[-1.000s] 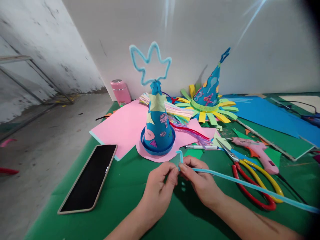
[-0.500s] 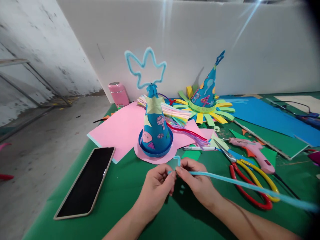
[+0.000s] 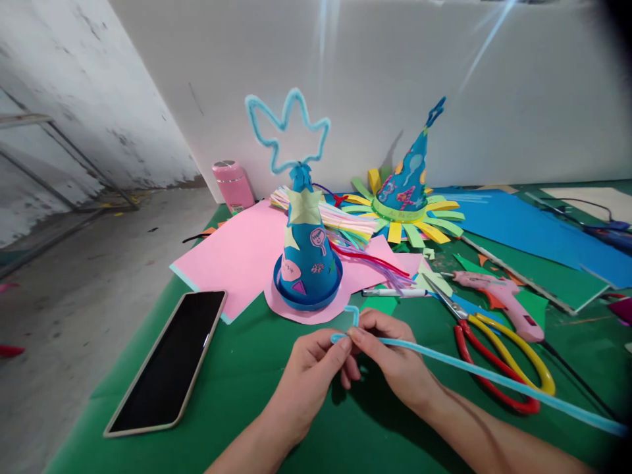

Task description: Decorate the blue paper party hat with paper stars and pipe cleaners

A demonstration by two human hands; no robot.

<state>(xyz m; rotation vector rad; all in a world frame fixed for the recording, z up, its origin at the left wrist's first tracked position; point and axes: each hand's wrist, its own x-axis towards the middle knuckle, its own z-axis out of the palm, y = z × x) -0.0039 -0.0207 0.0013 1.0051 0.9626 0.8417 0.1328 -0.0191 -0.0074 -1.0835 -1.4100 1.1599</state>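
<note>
Left hand (image 3: 307, 368), right hand (image 3: 395, 352) pinch blue pipe-cleaner (image 3: 464, 358); phone (image 3: 168, 362) near table edge (image 3: 81, 438).

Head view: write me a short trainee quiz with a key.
1. What do the left hand and right hand both hold?
2. True or false: the rectangular black-screened phone lies left of the tall blue paper cone hat with pale stars.
3. Which lies nearest the pink plastic glue gun: A) the phone, B) the metal scissors with red and yellow handles, C) the pink cylindrical bottle?

Key: 1. A light-blue fuzzy pipe cleaner; 2. True; 3. B.
</note>
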